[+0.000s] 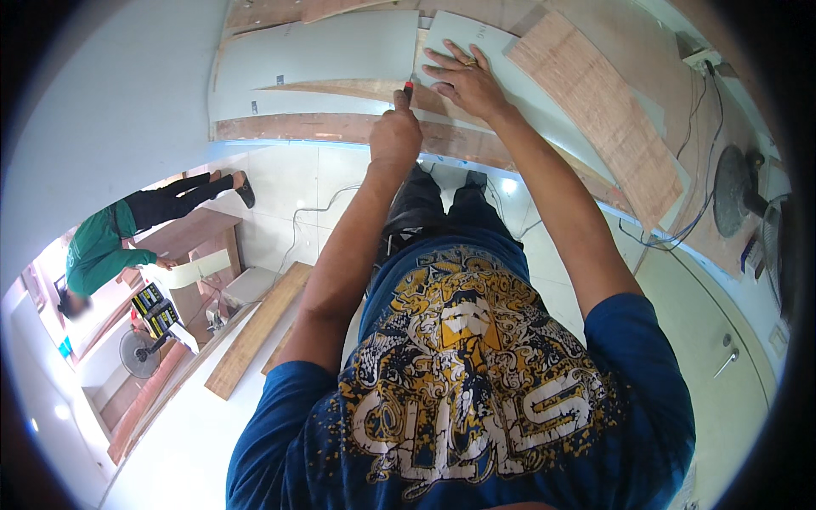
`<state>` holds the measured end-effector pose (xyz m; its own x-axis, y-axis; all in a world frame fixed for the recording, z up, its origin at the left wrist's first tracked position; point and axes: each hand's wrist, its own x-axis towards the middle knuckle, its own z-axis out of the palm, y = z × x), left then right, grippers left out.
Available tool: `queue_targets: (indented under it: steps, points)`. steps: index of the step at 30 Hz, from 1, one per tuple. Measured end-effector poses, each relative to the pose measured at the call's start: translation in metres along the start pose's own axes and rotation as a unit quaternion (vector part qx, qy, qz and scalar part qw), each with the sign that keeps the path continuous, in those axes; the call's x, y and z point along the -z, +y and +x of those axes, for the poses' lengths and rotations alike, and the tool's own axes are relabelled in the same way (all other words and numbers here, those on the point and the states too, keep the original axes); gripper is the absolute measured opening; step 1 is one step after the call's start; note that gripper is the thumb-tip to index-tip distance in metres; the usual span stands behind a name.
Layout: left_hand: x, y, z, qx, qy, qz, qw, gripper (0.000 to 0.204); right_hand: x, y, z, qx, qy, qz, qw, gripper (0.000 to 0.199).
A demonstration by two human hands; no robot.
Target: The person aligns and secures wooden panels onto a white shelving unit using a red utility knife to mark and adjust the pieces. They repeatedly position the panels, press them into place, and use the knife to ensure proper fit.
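Note:
My left hand (396,132) is closed round a slim cutter knife (409,89) with a red and black handle, its thumb stretched along it. The tool's tip points away from me, at the edge of a pale grey sheet (340,47). To the right, my right hand (466,82) lies flat with spread fingers on another pale grey sheet (544,132), which is set at a slant. A ring is on one finger. Between the sheets and below them, bare wood (365,87) of the worktop shows. The blade itself is too small to make out.
A plywood strip (595,110) lies slanted over the right-hand sheet. Cables (718,127) and a fan (735,191) are at the far right. At left, a person in a green top (102,238) bends over a wooden unit. Wooden boards (259,331) lie behind my left arm.

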<state>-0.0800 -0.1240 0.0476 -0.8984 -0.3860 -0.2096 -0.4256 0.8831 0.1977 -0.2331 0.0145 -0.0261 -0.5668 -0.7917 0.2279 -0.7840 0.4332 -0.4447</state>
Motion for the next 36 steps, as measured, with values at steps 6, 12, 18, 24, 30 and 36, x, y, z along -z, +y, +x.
queue_targets:
  steps: [6,12,18,24,30,36]
  points:
    - [0.016,0.003,0.0,0.011,-0.04,-0.013,0.999,0.044,-0.003,0.0,0.004,-0.006,0.001,-0.02,1.0,0.041]
    - [0.005,-0.007,-0.012,0.009,-0.027,-0.034,0.999,0.044,0.001,-0.003,0.0,-0.015,-0.021,0.007,1.0,0.041]
    - [0.038,-0.021,-0.031,0.015,0.042,-0.107,0.993,0.046,0.014,0.001,0.013,-0.01,-0.021,0.007,1.0,0.042]
    - [0.048,-0.075,-0.121,0.126,0.067,-0.382,0.913,0.046,0.014,-0.056,0.049,-0.197,-0.023,0.036,0.979,0.061]
    - [0.032,-0.12,-0.147,0.236,0.106,-0.563,0.785,0.035,-0.022,-0.114,0.1,-0.42,0.048,0.166,0.891,0.08]
    - [0.044,-0.147,-0.102,0.208,0.078,-0.593,0.774,0.034,-0.041,-0.085,0.134,-0.426,-0.028,0.651,0.628,0.025]
